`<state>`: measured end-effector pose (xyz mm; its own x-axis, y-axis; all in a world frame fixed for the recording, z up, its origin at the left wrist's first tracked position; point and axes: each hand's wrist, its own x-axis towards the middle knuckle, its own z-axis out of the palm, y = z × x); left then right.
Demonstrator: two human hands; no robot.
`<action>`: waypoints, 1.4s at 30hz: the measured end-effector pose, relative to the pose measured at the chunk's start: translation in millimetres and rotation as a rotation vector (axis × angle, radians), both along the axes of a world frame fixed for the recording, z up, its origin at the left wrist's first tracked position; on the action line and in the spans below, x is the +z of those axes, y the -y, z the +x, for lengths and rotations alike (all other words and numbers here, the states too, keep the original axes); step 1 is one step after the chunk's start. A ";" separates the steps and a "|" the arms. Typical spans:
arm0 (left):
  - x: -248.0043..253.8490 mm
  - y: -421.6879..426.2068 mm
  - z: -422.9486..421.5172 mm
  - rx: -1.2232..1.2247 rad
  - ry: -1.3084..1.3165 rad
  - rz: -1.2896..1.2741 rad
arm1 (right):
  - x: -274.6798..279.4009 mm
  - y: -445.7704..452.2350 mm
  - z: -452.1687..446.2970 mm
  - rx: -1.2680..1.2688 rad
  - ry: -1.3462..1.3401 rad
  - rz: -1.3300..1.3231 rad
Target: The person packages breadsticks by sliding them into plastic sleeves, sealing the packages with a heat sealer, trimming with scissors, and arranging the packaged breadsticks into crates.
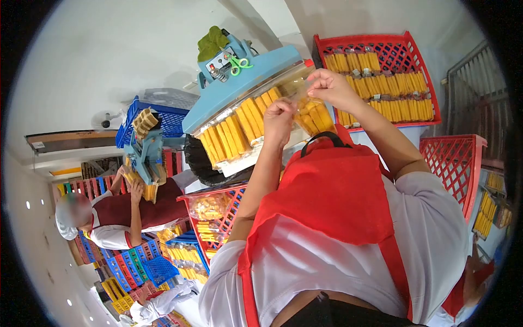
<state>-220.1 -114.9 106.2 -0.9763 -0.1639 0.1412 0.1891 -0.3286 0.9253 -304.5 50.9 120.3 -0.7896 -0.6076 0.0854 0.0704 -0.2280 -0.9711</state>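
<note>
My left hand (278, 121) and my right hand (331, 89) are both closed in a pinch on the open end of a clear plastic bag. Yellow-orange sticks fill this bag (315, 117), which hangs between my hands near the red apron. Just beyond it is a light-blue bag sealer (245, 80) with a long bar. Along the sealer's front lie several more packed bags (231, 136) of yellow sticks. Green-handled scissors (238, 65) rest on top of the sealer, and a green cloth (212, 44) sits on its far end.
A red crate (431, 103) at the right holds rows of packed bags. Another red crate (452, 163) stands nearer on the right. A black bag (199, 158) hangs left of the sealer. Further left, a co-worker (131, 210) handles packs at a second blue sealer (146, 155).
</note>
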 end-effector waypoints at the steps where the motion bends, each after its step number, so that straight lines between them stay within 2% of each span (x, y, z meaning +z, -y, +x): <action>1: 2.6 0.3 0.6 -0.001 0.002 0.002 | -1.2 -0.9 0.0 0.000 0.008 -0.010; 3: 14.4 3.1 1.8 -0.009 0.090 -0.432 | -1.4 -0.6 -0.5 0.011 0.017 -0.015; 4: 22.4 1.5 1.4 -0.005 0.092 -0.429 | -1.3 0.5 -0.3 0.026 0.024 -0.023; 6: 34.9 -1.5 -0.8 -0.064 0.394 -0.180 | -0.9 2.8 -0.8 0.024 0.026 -0.021; 7: 34.5 -3.1 -1.8 -0.059 0.393 -0.176 | -0.7 3.5 -1.5 0.017 0.027 -0.021; 9: 31.7 -9.0 -2.7 0.009 0.373 0.259 | 0.4 3.7 -1.8 0.015 0.006 -0.021; 12: 22.3 -11.2 -1.4 0.069 0.367 0.369 | -0.4 4.4 -2.3 -0.007 0.011 -0.023; 16: 21.2 -10.5 0.8 0.101 0.322 0.348 | 0.3 5.3 1.0 -0.053 0.012 0.033; 18: 24.0 -6.9 2.7 0.183 0.316 -0.316 | -3.8 6.3 -1.1 -0.054 -0.003 0.039; 19: 21.0 -2.3 1.4 0.186 0.315 -0.313 | -5.4 6.6 -1.9 -0.059 -0.013 0.046; 21: 16.1 7.3 -2.9 0.175 -0.111 -0.760 | -4.9 6.2 -3.6 -0.047 -0.003 0.029; 25: 24.1 11.2 -3.8 0.022 -0.088 -0.790 | -5.0 5.6 -5.1 -0.013 0.015 0.011; 27: 30.8 12.2 -5.8 0.005 0.011 -0.954 | -7.6 6.8 -6.4 -0.011 0.009 0.004; 31: 29.6 11.1 -8.0 -0.017 0.023 -0.919 | -8.7 7.7 -5.6 -0.036 0.016 0.018; 33: 30.1 10.1 -11.8 -0.046 -0.099 -0.933 | -8.7 8.1 -6.6 -0.042 -0.005 0.035; 38: 42.2 6.1 -13.7 -0.110 0.011 -0.943 | -11.5 9.1 -9.0 -0.011 0.038 -0.010; 41: 36.7 7.3 -16.3 -0.099 0.052 -0.910 | -8.9 7.8 -12.4 0.054 -0.115 -0.035; 42: 35.5 7.1 -16.8 -0.097 0.051 -0.918 | -12.7 5.9 -19.3 0.103 -0.331 0.097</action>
<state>-236.9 -122.1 141.7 -0.9885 0.0744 0.1319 0.1513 0.5258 0.8371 -323.8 45.1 107.6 -0.6629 -0.7006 0.2641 -0.2339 -0.1413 -0.9619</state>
